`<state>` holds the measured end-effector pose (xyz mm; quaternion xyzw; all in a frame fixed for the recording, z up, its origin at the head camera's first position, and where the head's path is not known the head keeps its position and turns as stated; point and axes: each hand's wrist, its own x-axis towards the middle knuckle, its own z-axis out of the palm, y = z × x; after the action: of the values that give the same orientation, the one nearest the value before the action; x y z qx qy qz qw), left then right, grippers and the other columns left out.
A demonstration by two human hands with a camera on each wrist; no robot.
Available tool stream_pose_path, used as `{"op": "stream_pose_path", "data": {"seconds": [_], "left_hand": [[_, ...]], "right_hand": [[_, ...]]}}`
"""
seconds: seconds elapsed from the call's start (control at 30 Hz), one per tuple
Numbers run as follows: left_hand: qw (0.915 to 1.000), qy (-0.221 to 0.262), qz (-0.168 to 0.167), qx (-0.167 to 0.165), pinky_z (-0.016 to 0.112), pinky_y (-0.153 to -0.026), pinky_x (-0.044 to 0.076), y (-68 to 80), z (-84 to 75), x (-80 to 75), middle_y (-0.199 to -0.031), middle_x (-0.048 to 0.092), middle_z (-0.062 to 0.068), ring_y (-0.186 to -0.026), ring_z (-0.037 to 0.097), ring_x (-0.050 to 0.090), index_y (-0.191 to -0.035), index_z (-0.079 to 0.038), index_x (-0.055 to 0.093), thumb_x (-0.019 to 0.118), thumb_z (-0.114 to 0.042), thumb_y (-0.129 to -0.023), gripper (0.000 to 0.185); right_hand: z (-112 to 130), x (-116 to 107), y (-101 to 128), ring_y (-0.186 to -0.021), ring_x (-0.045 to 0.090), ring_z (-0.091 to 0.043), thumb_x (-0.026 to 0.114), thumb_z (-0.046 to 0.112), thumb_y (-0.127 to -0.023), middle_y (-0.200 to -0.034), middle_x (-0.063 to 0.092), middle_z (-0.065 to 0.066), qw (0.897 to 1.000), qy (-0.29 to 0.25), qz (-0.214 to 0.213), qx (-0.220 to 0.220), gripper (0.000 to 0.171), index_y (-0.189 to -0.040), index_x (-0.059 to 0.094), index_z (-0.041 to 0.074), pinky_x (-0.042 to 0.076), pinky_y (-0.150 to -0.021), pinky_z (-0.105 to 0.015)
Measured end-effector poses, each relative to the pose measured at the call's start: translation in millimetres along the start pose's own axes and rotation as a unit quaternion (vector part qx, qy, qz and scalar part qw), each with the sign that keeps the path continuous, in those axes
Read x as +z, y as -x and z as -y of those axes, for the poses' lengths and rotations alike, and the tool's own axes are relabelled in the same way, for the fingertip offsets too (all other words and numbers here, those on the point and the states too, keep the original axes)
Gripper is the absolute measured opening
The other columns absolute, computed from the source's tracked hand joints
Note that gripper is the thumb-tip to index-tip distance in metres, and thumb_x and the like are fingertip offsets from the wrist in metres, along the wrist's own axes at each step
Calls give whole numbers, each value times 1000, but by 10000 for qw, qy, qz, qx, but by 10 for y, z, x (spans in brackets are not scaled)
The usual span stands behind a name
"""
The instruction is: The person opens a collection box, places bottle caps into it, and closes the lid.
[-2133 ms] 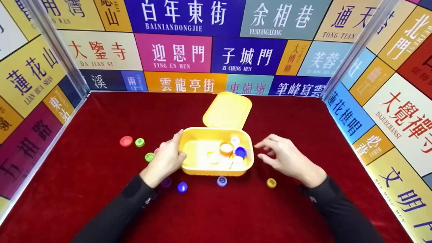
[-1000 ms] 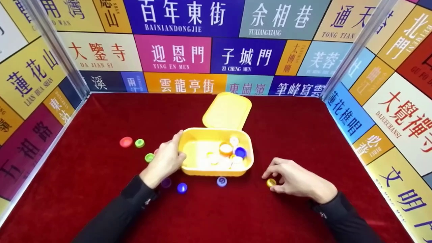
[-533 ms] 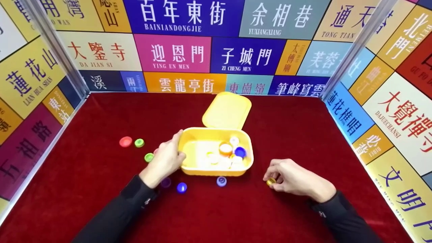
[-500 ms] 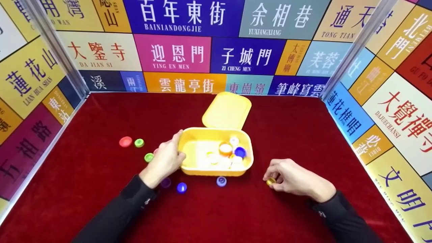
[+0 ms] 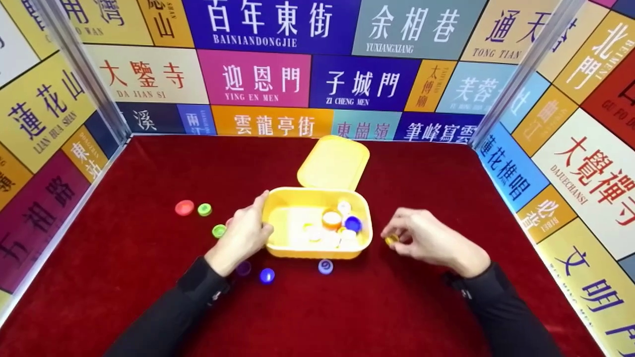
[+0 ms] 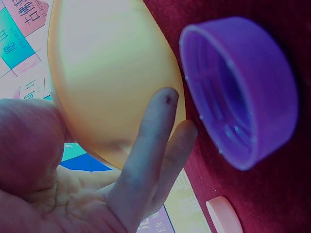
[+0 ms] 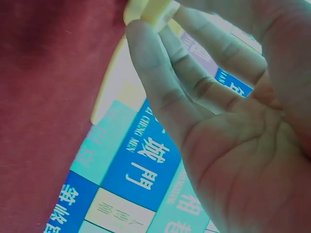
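A yellow box [image 5: 283,248] with its lid [image 5: 335,162] tipped back stands mid-table and holds several bottle caps. My left hand [image 5: 243,233] grips the box's left wall [image 6: 107,87], fingers against its side. My right hand [image 5: 421,238] hovers just right of the box and pinches a yellow cap [image 5: 392,240] in its fingertips; in the right wrist view the yellow cap [image 7: 148,12] shows at the tips of the curled fingers [image 7: 160,73]. A purple cap [image 6: 240,90] lies on the cloth beside my left fingers.
Loose caps lie on the red cloth: a red cap [image 5: 184,208], two green caps [image 5: 205,209] [image 5: 219,231], a blue cap [image 5: 267,275], a lilac cap [image 5: 325,267]. Printed sign walls [image 5: 268,74] close in the table on three sides.
My right hand came down to the yellow cap on the cloth, pinched it and lifted it up and left toward the box. My left hand has stayed on the box.
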<state>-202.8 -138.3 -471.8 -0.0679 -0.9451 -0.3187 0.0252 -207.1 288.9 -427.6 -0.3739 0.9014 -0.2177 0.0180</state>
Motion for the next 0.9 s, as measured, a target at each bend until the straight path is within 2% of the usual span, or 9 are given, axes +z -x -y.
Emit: {"op": "stream_pose_path", "data": {"seconds": [0.1, 0.3, 0.43, 0.6, 0.73, 0.9], "left_hand": [[10000, -11, 35, -32, 46, -86, 63, -6, -4, 0, -165, 66, 28, -113, 38, 76, -181, -2, 38, 67, -6, -104, 83], [10000, 9, 39, -17, 40, -77, 62, -7, -6, -8, -163, 67, 29, -94, 36, 74, -181, -1, 37, 68, -6, -105, 83], [10000, 25, 58, 0, 38, -75, 60, -5, -8, -5, -164, 67, 29, -89, 34, 71, -181, -1, 37, 67, -6, -104, 83], [10000, -1, 30, 34, 42, -80, 63, -3, -16, -2, -164, 67, 29, -99, 37, 74, -181, 0, 38, 68, -5, -104, 83], [10000, -13, -11, 54, 45, -86, 65, -4, -16, -2, -164, 67, 29, -110, 38, 77, -180, 0, 38, 68, -5, -104, 83], [10000, -32, -68, 32, 45, -84, 65, -2, -3, -6, -158, 71, 30, -106, 36, 76, -180, 0, 39, 68, -5, -102, 84]], "right_hand": [[24, -58, -125, -92, 80, -17, 89, 0, -96, -107, 79, -6, 9995, 106, -286, -115, 20, -113, 90, 11, 71, -82, -37], [83, -75, -457, -99, 84, -24, 93, 2, -96, -112, 78, -13, 9974, 87, -660, -284, 21, -116, 87, 2, 73, -88, -42], [95, 11, -675, -100, 83, -27, 93, 4, -96, -113, 77, -15, 9972, 106, -632, -386, 23, -118, 87, 1, 72, -89, -44], [91, 132, -881, -98, 74, -31, 91, 4, -97, -113, 77, -16, 9974, 199, -559, -418, 24, -121, 87, 3, 67, -86, -44], [82, 202, -973, -106, 73, -33, 90, 3, -98, -118, 77, -16, 9983, 189, -473, -270, 24, -122, 87, 3, 63, -90, -44], [71, 255, -1021, -108, 73, -38, 90, 4, -98, -120, 76, -19, 9990, 151, -375, -164, 24, -122, 86, 2, 64, -93, -47]]}}
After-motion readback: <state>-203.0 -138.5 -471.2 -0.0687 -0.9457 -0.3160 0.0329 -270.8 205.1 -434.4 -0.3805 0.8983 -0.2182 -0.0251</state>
